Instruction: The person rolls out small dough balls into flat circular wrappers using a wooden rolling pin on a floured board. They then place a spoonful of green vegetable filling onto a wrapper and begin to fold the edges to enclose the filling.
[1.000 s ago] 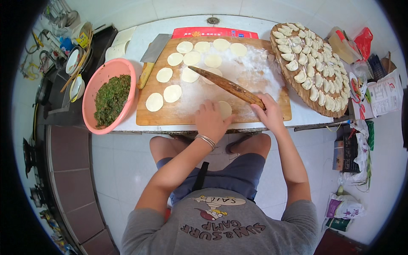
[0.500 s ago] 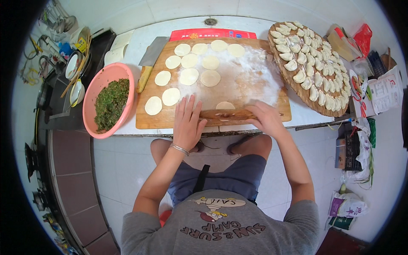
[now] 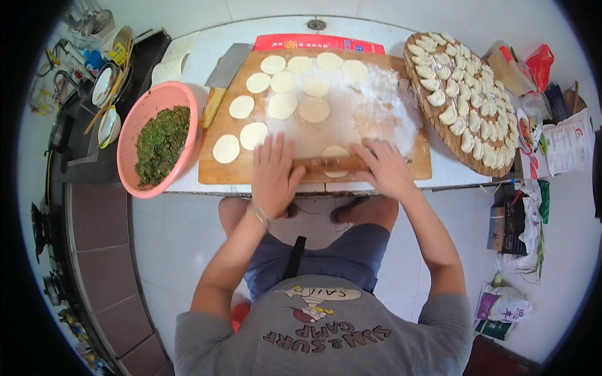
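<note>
A wooden rolling pin (image 3: 323, 164) lies crosswise near the front edge of the floured wooden board (image 3: 376, 172), over a small round of dough (image 3: 335, 152) that shows above and below it. My left hand (image 3: 273, 172) lies flat over the pin's left end, fingers stretched forward and thumb apart. At the other end, my right hand (image 3: 384, 166) rests on the pin with its fingers spread. Several thin round dough wrappers (image 3: 282, 106) are laid out on the left and middle of the board. White flour (image 3: 389, 119) is scattered over its right part.
To the left stands a pink bowl (image 3: 125, 147) of chopped green filling (image 3: 162, 147). A cleaver (image 3: 229, 66) lies at the board's left edge. On the right, a round wooden tray (image 3: 439, 131) carries rows of dumplings (image 3: 467, 94). Behind the board is a red box (image 3: 320, 42).
My hands and the rolling pin have shifted slightly on the dough round, and the pin has turned. The whole view has moved a little. The laid-out wrappers stay in place.
</note>
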The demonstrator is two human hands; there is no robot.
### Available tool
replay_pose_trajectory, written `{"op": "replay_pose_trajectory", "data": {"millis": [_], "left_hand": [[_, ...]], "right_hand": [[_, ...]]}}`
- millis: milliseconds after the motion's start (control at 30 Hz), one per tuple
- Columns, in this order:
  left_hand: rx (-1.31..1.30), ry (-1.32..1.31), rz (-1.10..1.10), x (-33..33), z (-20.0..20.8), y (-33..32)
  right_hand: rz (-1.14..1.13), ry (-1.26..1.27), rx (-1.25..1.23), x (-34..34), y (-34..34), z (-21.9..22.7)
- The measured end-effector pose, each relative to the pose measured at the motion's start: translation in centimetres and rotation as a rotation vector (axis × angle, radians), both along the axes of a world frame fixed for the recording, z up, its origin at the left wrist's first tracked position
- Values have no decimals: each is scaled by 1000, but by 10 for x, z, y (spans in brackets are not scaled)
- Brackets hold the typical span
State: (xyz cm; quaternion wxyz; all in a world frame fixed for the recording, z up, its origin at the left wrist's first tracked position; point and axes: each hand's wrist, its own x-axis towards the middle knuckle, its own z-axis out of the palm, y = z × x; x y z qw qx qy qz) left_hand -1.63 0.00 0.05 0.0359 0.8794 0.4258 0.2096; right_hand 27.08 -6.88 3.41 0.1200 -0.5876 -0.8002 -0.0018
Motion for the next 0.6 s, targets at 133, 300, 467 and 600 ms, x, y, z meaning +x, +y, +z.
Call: {"op": "replay_pose_trajectory", "data": {"millis": [133,300,467,600], "left_hand": [[204,-37,116,25,16,33],[61,-132,160,76,30,-8],[-67,-46,51,107,9,-20],[-18,-42,-342,76,5,3]], "right_hand": [[-23,185,67,6,22,-1],[-235,375,87,24,15,-2],[-259,365,156,41,9,-3],[-263,338,128,50,0,1]]}}
